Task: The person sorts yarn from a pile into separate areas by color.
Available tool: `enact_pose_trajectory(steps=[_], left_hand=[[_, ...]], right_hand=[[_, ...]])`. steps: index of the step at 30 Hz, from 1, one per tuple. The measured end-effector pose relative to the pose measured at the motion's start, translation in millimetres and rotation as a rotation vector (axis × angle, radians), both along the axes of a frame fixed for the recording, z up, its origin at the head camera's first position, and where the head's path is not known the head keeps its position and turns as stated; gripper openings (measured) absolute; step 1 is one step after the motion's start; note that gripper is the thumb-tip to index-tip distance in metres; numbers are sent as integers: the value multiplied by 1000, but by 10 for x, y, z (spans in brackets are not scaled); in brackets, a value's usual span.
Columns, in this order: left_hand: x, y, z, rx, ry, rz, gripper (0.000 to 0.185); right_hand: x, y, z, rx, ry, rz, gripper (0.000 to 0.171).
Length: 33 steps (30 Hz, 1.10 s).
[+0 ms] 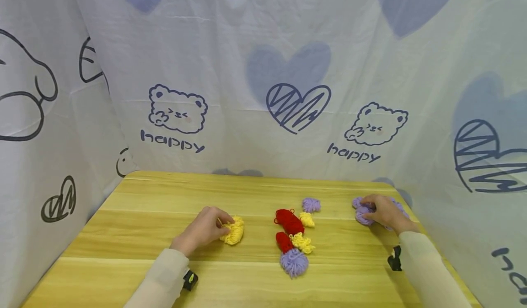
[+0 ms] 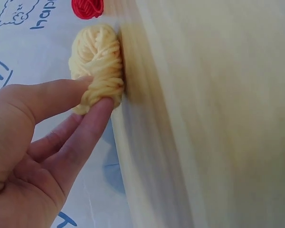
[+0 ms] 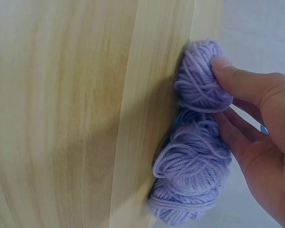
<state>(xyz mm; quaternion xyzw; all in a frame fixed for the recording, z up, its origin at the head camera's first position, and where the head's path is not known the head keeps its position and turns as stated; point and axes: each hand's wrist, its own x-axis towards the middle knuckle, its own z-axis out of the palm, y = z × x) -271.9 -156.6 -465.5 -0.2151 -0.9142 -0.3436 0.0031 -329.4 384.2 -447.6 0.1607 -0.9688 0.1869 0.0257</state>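
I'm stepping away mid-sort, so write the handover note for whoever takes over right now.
Left hand pinches a yellow yarn bundle lying on the wooden table, left of centre.
Right hand has its fingers on the purple yarn bundles grouped near the table's right edge.
Done, as it looks: purple started on the right, one yellow on the left.
Left: the mixed pile in the middle, with two red, two yellow and two purple bundles, one purple at its near end, one at the far end.
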Motion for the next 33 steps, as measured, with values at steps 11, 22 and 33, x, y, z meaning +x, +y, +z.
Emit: enact_pose_trajectory(steps=[11,22,33], left_hand=[[-7,-181,23,52,-1,1,17],[9,-440,63,85,10,17,19],[14,-775,113,86,19,120,19]], right_hand=[[15,16,-7,-8,-5,4,39],[2,9,-4,-16,-21,-2,40],[-4,10,-26,-14,-8,-2,37]])
